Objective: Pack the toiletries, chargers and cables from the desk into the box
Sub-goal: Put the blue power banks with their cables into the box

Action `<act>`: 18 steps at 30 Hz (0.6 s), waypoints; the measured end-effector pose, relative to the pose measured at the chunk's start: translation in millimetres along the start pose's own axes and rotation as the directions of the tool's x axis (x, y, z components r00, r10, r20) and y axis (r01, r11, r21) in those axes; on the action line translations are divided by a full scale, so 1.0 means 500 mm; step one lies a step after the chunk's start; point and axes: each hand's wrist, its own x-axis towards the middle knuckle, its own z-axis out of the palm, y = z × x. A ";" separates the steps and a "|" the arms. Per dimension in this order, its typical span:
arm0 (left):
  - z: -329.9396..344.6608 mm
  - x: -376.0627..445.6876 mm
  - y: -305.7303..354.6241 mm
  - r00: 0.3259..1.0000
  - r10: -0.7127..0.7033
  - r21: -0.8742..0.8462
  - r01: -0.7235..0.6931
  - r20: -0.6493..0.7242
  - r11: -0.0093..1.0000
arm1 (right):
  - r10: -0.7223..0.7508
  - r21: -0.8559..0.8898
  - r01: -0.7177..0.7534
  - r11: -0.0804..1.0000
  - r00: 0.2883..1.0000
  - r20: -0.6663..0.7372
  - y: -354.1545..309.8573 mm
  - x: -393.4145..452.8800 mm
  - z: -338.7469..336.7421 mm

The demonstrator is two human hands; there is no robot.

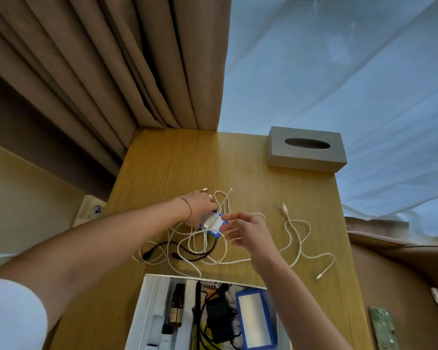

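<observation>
- Hands meet over the middle of the desk (238, 160). The left hand (200, 208) lies on a small white and blue charger (214, 223), with its fingers bent down around it.
- The right hand (248, 231) is just at 3 o'clock from the charger. Its fingers are loosely bent, and the thumb and first finger seem to pinch a loop of the white cable (225, 205), but it is hard to be sure.
- The white cable lies in a messy tangle under and around both hands. One plug end pokes out at 11 o'clock from the left hand.
- A black cable (187, 251) lies mixed in with the tangle, at 6 o'clock from the left hand.
- A second white cable (299, 236) curls at 3 o'clock from the right hand.
- The box (147, 299) sits open at 6 o'clock, at the near edge of the desk. Inside are a brown bottle (176, 306), a black charger (218, 317) and a blue and silver case (254, 319).
- A grey tissue box (306, 150) sits at 1 o'clock, at the far edge of the desk.
</observation>
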 end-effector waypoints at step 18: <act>-0.062 -0.124 -0.015 0.957 -0.169 -0.375 0.071 -0.237 0.924 | -0.394 -0.056 0.394 0.917 0.919 0.003 -0.067 0.031 0.043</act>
